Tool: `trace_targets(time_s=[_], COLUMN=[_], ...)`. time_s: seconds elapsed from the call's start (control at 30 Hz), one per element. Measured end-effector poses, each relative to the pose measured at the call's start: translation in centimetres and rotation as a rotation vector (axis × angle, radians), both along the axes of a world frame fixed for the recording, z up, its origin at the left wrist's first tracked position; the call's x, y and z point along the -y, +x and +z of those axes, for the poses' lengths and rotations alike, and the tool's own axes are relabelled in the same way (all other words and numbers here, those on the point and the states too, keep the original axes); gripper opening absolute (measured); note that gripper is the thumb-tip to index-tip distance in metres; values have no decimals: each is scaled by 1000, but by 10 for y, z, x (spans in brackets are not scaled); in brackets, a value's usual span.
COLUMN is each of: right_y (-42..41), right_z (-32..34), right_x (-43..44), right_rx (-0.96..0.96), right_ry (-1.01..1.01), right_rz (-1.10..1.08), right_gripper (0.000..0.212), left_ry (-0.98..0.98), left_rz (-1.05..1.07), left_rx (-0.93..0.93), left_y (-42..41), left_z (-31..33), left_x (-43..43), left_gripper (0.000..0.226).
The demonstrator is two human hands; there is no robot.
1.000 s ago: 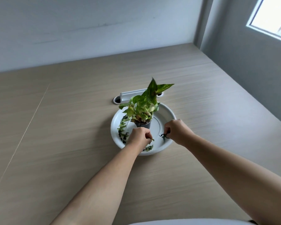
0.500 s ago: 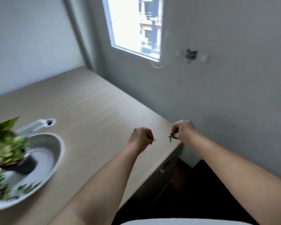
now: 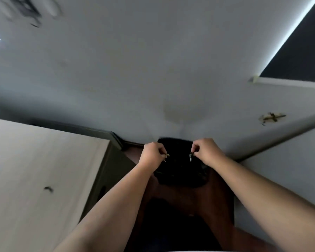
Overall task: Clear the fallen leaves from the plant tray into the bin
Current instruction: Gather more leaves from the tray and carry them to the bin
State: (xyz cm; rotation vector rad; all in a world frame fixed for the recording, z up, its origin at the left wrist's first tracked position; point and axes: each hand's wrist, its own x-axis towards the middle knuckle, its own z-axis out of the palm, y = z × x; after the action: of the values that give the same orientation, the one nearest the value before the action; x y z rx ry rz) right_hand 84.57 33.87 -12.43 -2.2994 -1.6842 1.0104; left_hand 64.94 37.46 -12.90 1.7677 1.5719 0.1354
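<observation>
Both hands swung off desk [image 3: 35, 170] to above bin [image 3: 180, 171]. Left hand [image 3: 151, 154] and right hand [image 3: 206, 151] fingers pinched shut on leaf scraps [image 3: 190, 157] (tiny); light bits might drift past rim.

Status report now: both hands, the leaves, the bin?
Left hand pinching a leaf; right hand pinching a leaf piece. Both over the black bin. Nothing in the way.

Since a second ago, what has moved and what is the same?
The view swung right, from the plant tray to the floor beside the desk. Both hands travelled with it and now hang over the black bin. Unchanged: left hand and right hand each still pinch leaf scraps.
</observation>
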Motion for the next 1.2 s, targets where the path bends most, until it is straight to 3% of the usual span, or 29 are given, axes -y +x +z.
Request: trace_targets(time_s=[0.17, 0.33, 0.6, 0.87, 1.0, 1.2], right_y=[15, 26, 28, -27, -98, -246], right_z=[-52, -90, -71, 26, 71, 120], right_x=[-15, -21, -19, -67, -71, -34], right_rx=[-25, -71, -98, -112, -125, -188], right_ry=[-23, -115, -122, 87, 168, 248], right_rz=[-97, -103, -120, 109, 341, 738], right_gripper=[14, 39, 25, 19, 17, 16], left_ry=[-93, -197, -190, 74, 208, 218], left_rz=[-19, -178, -195, 3, 233, 652], left_rx=[13, -97, -168, -114, -125, -184], left_y=[36, 52, 31, -24, -97, -236], left_z=[-56, -93, -69, 37, 88, 136], left_x=[-32, -57, -66, -52, -14, 96], left_gripper=[4, 40, 37, 23, 17, 14])
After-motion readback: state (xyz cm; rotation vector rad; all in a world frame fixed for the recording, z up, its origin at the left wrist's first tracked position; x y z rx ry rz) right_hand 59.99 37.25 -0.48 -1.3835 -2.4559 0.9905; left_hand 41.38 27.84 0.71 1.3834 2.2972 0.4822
